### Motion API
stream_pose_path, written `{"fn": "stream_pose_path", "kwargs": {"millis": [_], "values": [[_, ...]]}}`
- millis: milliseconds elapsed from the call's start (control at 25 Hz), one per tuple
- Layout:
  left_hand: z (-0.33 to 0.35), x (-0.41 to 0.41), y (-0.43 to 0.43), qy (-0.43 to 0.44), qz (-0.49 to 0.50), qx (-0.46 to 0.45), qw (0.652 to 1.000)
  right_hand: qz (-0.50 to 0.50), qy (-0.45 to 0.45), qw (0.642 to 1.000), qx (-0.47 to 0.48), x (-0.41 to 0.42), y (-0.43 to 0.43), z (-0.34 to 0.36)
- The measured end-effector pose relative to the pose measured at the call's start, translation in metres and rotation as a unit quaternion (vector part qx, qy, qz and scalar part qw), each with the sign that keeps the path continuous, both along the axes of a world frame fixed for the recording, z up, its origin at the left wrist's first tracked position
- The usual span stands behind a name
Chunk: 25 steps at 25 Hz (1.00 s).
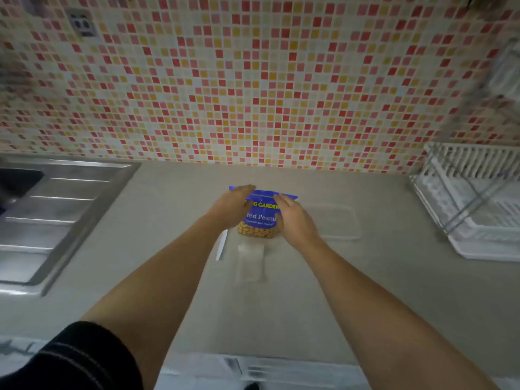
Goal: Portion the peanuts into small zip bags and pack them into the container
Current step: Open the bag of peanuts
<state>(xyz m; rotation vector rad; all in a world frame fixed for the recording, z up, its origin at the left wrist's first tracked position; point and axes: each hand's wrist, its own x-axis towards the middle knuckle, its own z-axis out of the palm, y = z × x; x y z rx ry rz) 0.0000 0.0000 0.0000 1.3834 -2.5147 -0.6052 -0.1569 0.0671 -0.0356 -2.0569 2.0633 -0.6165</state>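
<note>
Pink, red and yellow mosaic tiles [253, 80] back the grey worktop [365, 291]. My left hand [230, 209] and right hand [295, 220] hold the blue peanut bag with a clear bottom [260, 218] from either side, fingers [243, 190] bent round its upper corners. The bag stands upright between my palms. Clear small zip bags [250, 260] lie just below my wrists, and the clear plastic container [337, 220] sits just right of my right hand.
</note>
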Motion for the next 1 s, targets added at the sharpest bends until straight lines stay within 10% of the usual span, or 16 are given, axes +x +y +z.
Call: {"fn": "stream_pose_path", "kwargs": {"millis": [1000], "values": [[-0.002,-0.026,-0.106,-0.052,-0.109,0.175,0.977,0.009,0.078,0.974,-0.211,-0.020,-0.070,-0.038]]}}
